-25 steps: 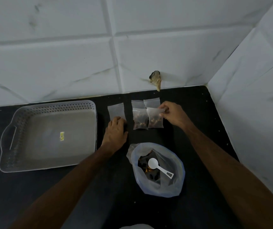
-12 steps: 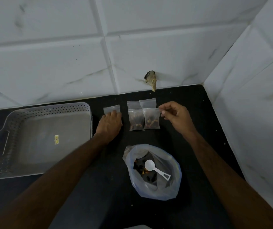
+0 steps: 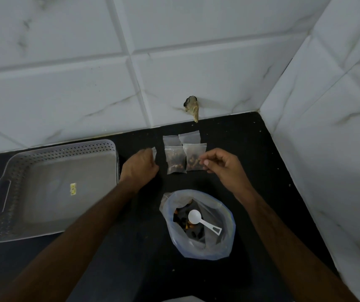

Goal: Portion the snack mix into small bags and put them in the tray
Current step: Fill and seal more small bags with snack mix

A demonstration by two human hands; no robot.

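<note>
Two small bags filled with snack mix [image 3: 174,160] [image 3: 194,156] lie side by side on the black counter, with two empty small bags [image 3: 170,140] [image 3: 189,137] just behind them. My left hand [image 3: 139,165] curls over another empty small bag [image 3: 154,151]; only its corner shows past my fingers. My right hand [image 3: 220,164] hovers with loosely curled fingers, fingertips at the right filled bag's edge. The large clear bag of snack mix [image 3: 218,240] stands open nearer me with a white scoop [image 3: 203,220] inside. The grey perforated tray [image 3: 54,150] sits at the left with no bags in it.
White tiled walls close the counter at the back and right. A broken patch in the wall [image 3: 191,107] sits just behind the bags. A small yellow sticker [image 3: 72,189] lies on the tray floor. A pale object [image 3: 181,300] shows at the bottom edge.
My right hand let go of the right filled bag's top corner and dropped down beside it. My left hand slid forward over the empty bag and curled onto it.
</note>
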